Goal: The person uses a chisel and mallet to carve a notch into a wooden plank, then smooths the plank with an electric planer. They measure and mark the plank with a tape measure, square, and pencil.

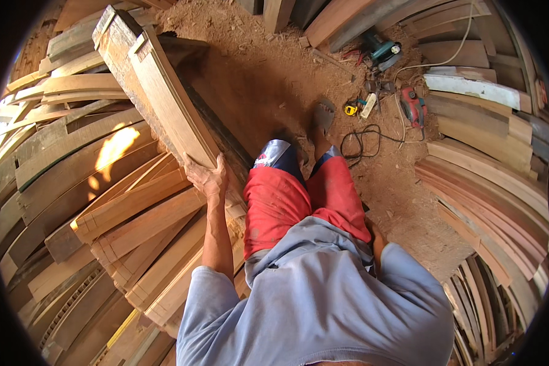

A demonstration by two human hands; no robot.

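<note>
Head-worn fisheye, looking steeply down
Left camera of a side-by-side pair; the grey-blue shirt (341,293) sits closest below, the sawdust-covered floor (402,210) lies farther off, straight edges bowing toward the rim.

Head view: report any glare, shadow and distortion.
Head view: sunlight burns out a patch on the left boards; head view: the floor right of the plank looks shaded; head view: boards bow toward the black rim.

R hand out of view bhd red shorts (340,190)
</note>
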